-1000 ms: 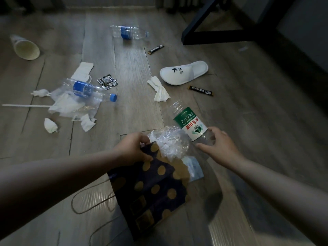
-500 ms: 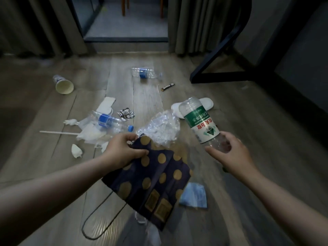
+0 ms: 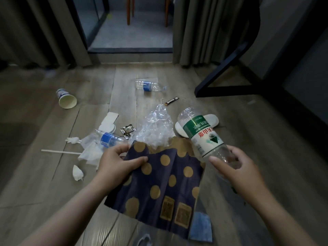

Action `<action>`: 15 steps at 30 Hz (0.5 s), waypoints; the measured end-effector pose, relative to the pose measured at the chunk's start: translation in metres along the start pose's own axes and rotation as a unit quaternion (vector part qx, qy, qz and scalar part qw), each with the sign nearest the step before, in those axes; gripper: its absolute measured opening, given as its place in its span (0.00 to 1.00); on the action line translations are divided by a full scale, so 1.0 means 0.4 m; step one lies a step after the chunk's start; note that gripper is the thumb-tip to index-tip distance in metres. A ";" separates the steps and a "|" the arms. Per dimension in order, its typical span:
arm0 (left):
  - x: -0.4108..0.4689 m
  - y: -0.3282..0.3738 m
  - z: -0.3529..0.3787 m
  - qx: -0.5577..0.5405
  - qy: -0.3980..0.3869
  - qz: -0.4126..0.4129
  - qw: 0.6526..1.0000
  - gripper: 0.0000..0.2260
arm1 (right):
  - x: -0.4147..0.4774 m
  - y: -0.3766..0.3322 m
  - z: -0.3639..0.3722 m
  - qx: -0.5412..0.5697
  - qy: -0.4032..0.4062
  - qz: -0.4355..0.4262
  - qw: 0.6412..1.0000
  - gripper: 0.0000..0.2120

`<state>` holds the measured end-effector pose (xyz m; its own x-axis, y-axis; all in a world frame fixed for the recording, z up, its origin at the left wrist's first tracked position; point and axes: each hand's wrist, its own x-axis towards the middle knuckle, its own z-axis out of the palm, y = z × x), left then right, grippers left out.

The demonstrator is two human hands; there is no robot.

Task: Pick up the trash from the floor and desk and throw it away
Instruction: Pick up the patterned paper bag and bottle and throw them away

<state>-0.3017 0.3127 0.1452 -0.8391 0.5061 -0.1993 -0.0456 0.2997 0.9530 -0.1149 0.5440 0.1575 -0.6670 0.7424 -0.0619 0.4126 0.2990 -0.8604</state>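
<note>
Head view, with every place taken from the navy paper bag with gold dots (image 3: 168, 189), which hangs open-topped in the middle of the frame above the wooden floor (image 3: 44, 174).

The left hand (image 3: 117, 164) comes in from the lower left on a bare forearm; it pinches the bag's upper left corner, thumb pressed flat on the front face, the other fingers curled behind the edge.

The right hand (image 3: 236, 167) reaches in from the lower right; its fingers wrap the base end of a clear bottle with a green and white label (image 3: 200, 134), the forefinger lying along the side; the bottle slants over the bag's upper right corner, its neck pointing up and away from the person.

Crumpled clear plastic (image 3: 156, 128) sticks up out of the bag's mouth, between the two hands.

Left of the bag lie a blue-labelled bottle (image 3: 108, 139) on torn white tissue, a thin white stick (image 3: 60, 152) and a tissue wad (image 3: 77, 173); a foil wrapper (image 3: 127, 131) sits just beyond the bag's left corner.

Farther beyond the bag: a tipped paper cup (image 3: 66, 99) to the far left, a second blue-labelled bottle (image 3: 149, 85), a dark sachet (image 3: 171, 101); a white slipper (image 3: 211, 119) shows behind the held bottle.

Below the bag's lower right corner lies a blue packet (image 3: 200, 226).
</note>
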 end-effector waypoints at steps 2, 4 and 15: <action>0.020 -0.012 0.010 0.008 0.004 0.005 1.000 0.11 | 0.005 0.006 0.017 0.006 -0.017 0.022 1.000 0.25; 0.038 -0.031 0.025 0.015 0.006 0.014 1.000 0.10 | 0.017 0.020 0.036 0.011 -0.019 0.037 0.999 0.26; 0.088 -0.084 0.041 0.124 0.024 -0.022 0.992 0.09 | 0.078 0.069 0.067 0.026 -0.026 0.164 0.986 0.22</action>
<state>-0.3209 0.3338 0.1026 -0.8648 0.4498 -0.2231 0.0458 0.5132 0.8571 -0.1406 0.5593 0.1182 -0.5349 0.7616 -0.3659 0.5793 0.0154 -0.8150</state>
